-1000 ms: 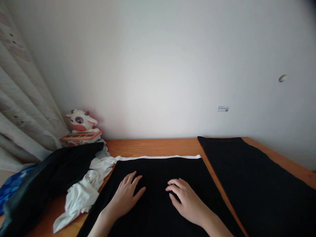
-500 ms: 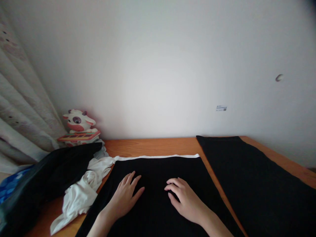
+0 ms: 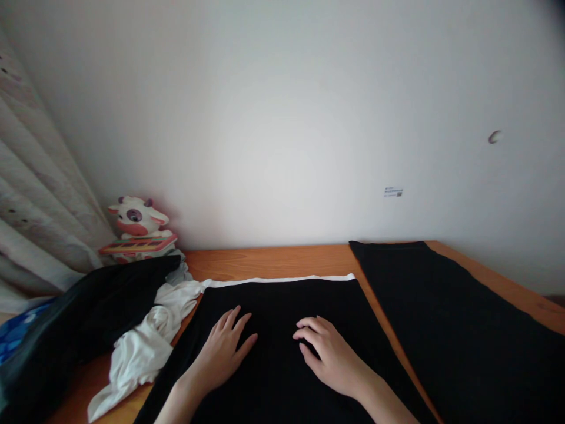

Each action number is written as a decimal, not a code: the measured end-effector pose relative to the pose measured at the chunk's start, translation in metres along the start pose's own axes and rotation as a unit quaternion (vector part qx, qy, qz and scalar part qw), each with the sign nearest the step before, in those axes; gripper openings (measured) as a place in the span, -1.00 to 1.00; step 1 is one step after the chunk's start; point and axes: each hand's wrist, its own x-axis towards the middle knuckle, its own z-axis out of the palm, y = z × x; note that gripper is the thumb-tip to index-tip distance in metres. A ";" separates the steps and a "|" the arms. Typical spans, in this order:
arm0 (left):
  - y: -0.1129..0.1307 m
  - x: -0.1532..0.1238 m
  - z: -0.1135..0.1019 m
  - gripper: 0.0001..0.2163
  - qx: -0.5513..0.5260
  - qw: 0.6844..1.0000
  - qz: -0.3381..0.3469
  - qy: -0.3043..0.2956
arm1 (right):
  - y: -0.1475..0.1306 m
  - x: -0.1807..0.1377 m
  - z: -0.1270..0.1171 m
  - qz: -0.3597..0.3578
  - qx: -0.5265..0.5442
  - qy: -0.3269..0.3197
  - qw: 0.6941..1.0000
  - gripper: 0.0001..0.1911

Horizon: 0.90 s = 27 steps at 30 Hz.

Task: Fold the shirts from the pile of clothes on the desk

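Observation:
A black cloth [image 3: 273, 377] lies flat in front of me, with a strip of white fabric [image 3: 282, 279] showing along its far edge. On its left half rests my left hand [image 3: 227, 344], palm down, fingers stretched and slightly spread. My right hand [image 3: 324, 353] lies on the right half, its fingers loosely bent and apart. Neither hand holds anything. Crumpled white fabric [image 3: 143, 344] joins the white strip at the far left corner and trails along the cloth's left side.
Another black cloth [image 3: 445, 306] lies flat to the right on the wooden table [image 3: 265, 259]. Heaped dark clothing [image 3: 97, 306] and blue fabric [image 3: 20, 330] are at the left. Behind them sits a toy cow with a keyboard [image 3: 139, 227], near a curtain [image 3: 39, 176] and the wall [image 3: 282, 129].
The whole view has shifted very slightly. Both hands keep the same place and pose on the black cloth.

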 end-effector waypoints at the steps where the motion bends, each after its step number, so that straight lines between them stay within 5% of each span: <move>1: 0.001 0.000 -0.001 -0.42 0.001 1.000 -0.002 -0.001 | 0.000 0.000 0.000 0.000 0.000 0.000 1.000 -0.69; 14: 0.016 0.000 -0.016 -0.38 0.027 0.997 -0.045 -0.059 | 0.012 0.000 0.007 -0.001 -0.014 0.012 1.000 -0.67; 21: 0.019 0.002 -0.016 -0.27 0.065 0.979 -0.176 -0.085 | 0.046 0.007 0.023 0.173 -0.156 0.059 0.971 -0.18; 27: 0.005 0.007 -0.016 -0.30 0.067 0.972 -0.212 -0.079 | 0.057 0.012 0.020 0.238 -0.209 0.041 0.947 -0.16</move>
